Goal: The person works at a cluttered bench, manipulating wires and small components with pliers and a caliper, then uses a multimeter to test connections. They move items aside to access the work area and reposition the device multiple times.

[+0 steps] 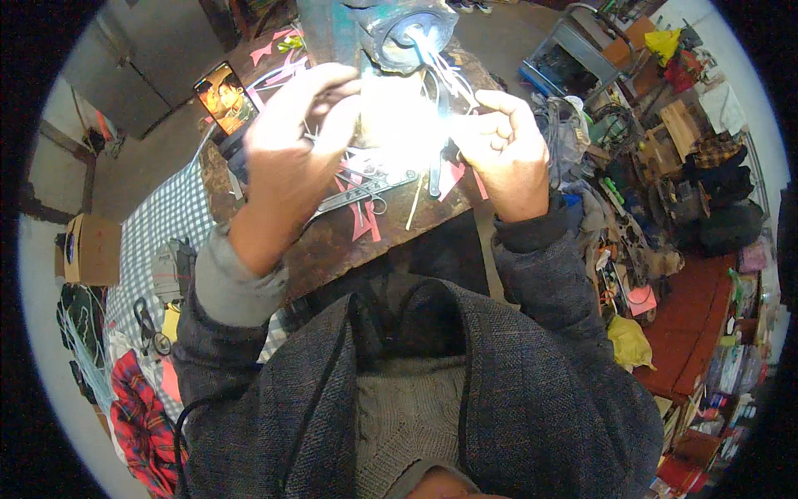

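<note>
In a strong white glare, my left hand and my right hand are raised over a worn wooden table. The fingers of both hands are curled inward, and the glare washes out their tips. What they hold, if anything, is hidden. Just beyond them is a bluish metal casing with a round opening. Pale wires come out of the opening toward my right hand. Below my hands lie scissors, a dark-handled tool and pink paper scraps.
A phone with a lit picture stands at the table's left edge. Beside the wooden table is a checked cloth bearing glasses-like dark loops. Clutter, a metal-framed chair and a red-brown bench are on the right.
</note>
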`<state>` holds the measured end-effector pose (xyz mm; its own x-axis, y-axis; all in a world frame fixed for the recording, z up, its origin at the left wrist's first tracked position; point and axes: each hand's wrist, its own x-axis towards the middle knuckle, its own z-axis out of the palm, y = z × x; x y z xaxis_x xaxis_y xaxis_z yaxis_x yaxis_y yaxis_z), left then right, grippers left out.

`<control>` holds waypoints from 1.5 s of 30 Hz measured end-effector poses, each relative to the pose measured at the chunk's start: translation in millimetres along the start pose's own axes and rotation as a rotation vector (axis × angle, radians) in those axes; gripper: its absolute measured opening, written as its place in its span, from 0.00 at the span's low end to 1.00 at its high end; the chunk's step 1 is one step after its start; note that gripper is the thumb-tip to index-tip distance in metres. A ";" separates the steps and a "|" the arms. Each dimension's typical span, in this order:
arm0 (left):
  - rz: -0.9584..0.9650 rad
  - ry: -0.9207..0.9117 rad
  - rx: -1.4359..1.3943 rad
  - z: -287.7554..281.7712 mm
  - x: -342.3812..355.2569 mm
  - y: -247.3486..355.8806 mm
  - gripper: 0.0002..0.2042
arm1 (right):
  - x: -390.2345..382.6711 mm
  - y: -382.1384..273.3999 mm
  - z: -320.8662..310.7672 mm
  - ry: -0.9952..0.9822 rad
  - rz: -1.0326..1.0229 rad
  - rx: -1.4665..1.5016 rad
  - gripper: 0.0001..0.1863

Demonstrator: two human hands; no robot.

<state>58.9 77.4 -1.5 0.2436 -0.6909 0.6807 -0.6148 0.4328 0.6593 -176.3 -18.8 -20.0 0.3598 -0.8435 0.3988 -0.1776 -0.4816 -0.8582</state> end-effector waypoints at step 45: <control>-0.113 -0.387 -0.679 64.2 37.2 -42.2 0.12 | 79.0 -40.6 3.0 -0.188 -0.136 -0.245 0.23</control>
<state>45.7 -3.7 -24.5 -0.0783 -0.8501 0.5207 0.0209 0.5208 0.8534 -138.0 -65.1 45.4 0.5537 -0.7198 0.4187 -0.3230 -0.6491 -0.6888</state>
